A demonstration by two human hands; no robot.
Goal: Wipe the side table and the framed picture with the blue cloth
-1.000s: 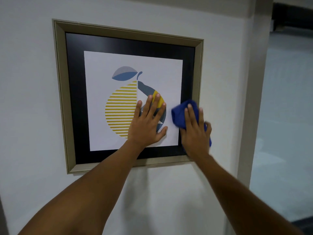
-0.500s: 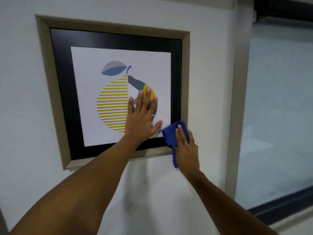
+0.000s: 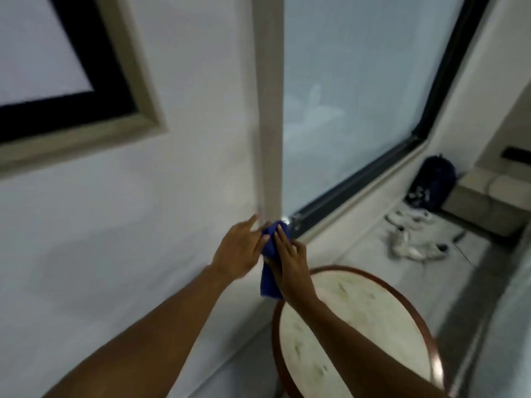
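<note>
Here both hands (image 3: 238,249) (image 3: 290,262) met on the cloth (image 3: 270,271), right grip closed on it, left fingers loose, above the round surface (image 3: 359,317); frame (image 3: 135,81) up-left. Risk: cloth slipping mid-transfer, as the tail hung free

The framed picture (image 3: 86,110) is hung at upper left on the wall (image 3: 115,225), the window (image 3: 359,96) is set to its right, and the round tabletop (image 3: 359,326) is placed below, with shoes (image 3: 413,242) left on the floor (image 3: 359,254) behind it.
</note>
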